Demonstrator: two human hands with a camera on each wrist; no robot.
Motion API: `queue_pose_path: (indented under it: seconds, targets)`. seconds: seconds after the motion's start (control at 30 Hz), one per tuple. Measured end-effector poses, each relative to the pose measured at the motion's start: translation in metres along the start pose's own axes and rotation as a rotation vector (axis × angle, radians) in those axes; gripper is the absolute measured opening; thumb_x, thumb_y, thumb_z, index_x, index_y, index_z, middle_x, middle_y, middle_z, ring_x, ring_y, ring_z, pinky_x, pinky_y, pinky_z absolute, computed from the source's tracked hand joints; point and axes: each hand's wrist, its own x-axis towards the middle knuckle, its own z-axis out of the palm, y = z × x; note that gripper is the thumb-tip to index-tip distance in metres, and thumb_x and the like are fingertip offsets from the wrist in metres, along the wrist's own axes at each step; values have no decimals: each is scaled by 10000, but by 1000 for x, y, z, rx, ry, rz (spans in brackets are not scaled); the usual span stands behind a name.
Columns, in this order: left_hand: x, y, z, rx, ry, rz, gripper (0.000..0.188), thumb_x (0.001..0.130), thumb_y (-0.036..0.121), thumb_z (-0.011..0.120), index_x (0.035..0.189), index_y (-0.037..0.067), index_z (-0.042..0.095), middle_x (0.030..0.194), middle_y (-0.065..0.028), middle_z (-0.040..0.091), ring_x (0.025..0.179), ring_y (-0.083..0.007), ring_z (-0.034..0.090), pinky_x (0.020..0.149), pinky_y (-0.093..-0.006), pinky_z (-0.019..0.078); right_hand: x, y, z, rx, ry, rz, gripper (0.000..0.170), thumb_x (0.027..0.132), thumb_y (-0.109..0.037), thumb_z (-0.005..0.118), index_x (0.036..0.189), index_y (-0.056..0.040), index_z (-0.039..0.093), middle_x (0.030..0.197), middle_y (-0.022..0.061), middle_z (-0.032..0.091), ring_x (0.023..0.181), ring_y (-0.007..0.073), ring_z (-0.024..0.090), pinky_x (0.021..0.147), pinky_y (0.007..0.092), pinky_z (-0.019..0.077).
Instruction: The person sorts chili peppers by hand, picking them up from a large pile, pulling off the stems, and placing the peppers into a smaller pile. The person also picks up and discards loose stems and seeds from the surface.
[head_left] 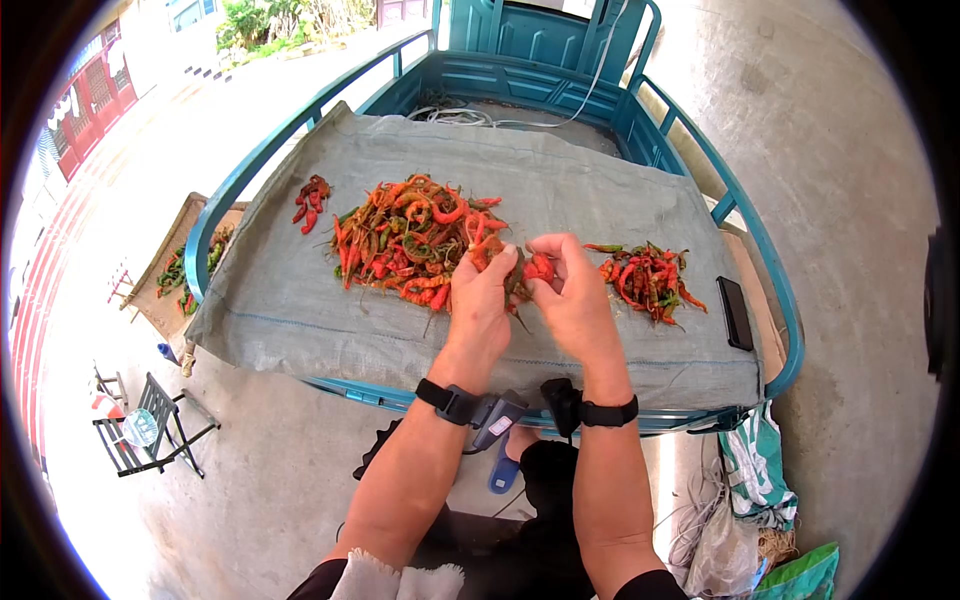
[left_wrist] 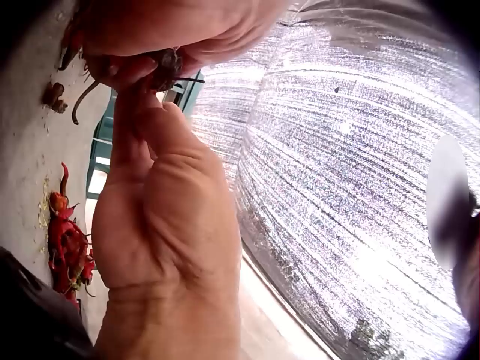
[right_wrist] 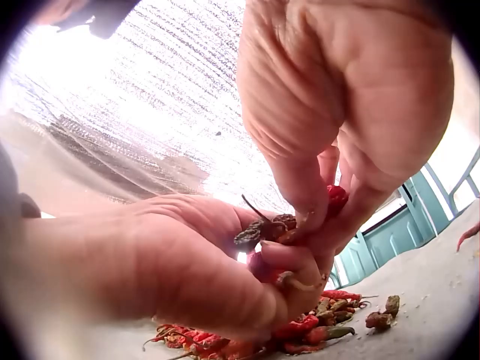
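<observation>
Peppers [head_left: 541, 268], frame centre: pinched in left hand [head_left: 482, 303] and right hand [head_left: 580, 308]; picking-over apparently in progress; pinch to be eased, seemingly, for setting down.

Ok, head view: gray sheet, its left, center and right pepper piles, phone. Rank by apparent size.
1. Gray sheet
2. Center pepper pile
3. Right pepper pile
4. Phone and left pepper pile: too alike to rank
</observation>
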Motion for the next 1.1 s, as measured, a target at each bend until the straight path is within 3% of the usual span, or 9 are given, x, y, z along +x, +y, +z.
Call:
queue_pose_path:
  seconds: [0.17, 0.37, 0.47, 0.57, 0.8, 0.9, 0.93, 1.03, 1.1]
  targets:
    - [0, 3, -4, -4, 35, 26, 114, 1016, 175, 677, 1104, 120, 630, 958, 21, 674, 813, -112, 650, 631, -297, 444, 3, -2, -3, 126, 47, 66, 262, 893, 10, 724, 1137, -7, 629, 1030, 70, 718, 875, 125, 676, 769, 317, 552]
    - [-3, 7, -6, 48, 47, 41, 97, 1027, 187, 663, 1096, 124, 636, 1002, 14, 687, 876, -132, 693, 647, -294, 438, 4, 7, -22, -82, 194, 87, 211, 891, -81, 759, 1065, -17, 658, 977, 60, 726, 821, 130, 667, 708, 294, 530]
    - [-9, 10, -4, 54, 17, 27, 96, 1034, 205, 669, 1091, 138, 630, 1015, 14, 680, 896, -123, 673, 665, -285, 416, 4, 33, -42, -194, 170, 150, 238, 866, -65, 774, 1071, -15, 663, 986, 69, 732, 823, 139, 676, 724, 298, 541]
    - [-9, 7, -5, 69, -7, 12, 113, 1027, 216, 682, 1093, 141, 629, 1002, 19, 678, 894, -123, 679, 648, -281, 409, 5, 35, -58, -103, 288, 147, 261, 841, -37, 783, 1073, -9, 668, 995, 81, 736, 827, 148, 684, 746, 303, 557]
    - [-13, 6, 1, 43, -54, -33, 126, 1013, 202, 693, 1105, 129, 646, 987, -3, 682, 893, -163, 713, 647, -298, 448, 12, 51, -110, -352, 546, 92, 415, 874, 20, 683, 1279, -24, 607, 1185, 168, 674, 937, 245, 706, 841, 375, 568]
    - [-13, 6, 3, -18, -84, -50, 136, 1009, 174, 682, 1127, 116, 647, 1002, -17, 689, 903, -181, 719, 652, -299, 451, 8, 59, -120, -788, 591, 49, 443, 868, 44, 628, 1304, -21, 585, 1186, 192, 636, 970, 293, 684, 854, 400, 551]
    - [-15, 9, 3, -23, -72, -88, 147, 1007, 149, 667, 1147, 105, 649, 1014, -30, 697, 915, -199, 724, 658, -303, 456, 6, 54, -118, -795, 623, 65, 464, 853, 57, 599, 1309, -27, 578, 1132, 194, 626, 987, 325, 661, 861, 414, 538]
    - [-15, 10, 5, -47, -88, -102, 154, 1010, 143, 657, 1159, 103, 650, 1015, -35, 701, 914, -204, 726, 660, -299, 458, 8, 34, -109, -749, 637, -73, 401, 867, 45, 615, 1262, -19, 606, 1153, 185, 644, 955, 292, 677, 832, 396, 549]
    - [-14, 7, 3, -56, -92, -81, 156, 1010, 141, 659, 1160, 100, 649, 1016, -35, 701, 924, -211, 725, 662, -306, 463, 9, 26, -99, -528, 569, -35, 314, 897, 7, 649, 1210, -7, 629, 1152, 163, 657, 887, 236, 680, 779, 363, 554]
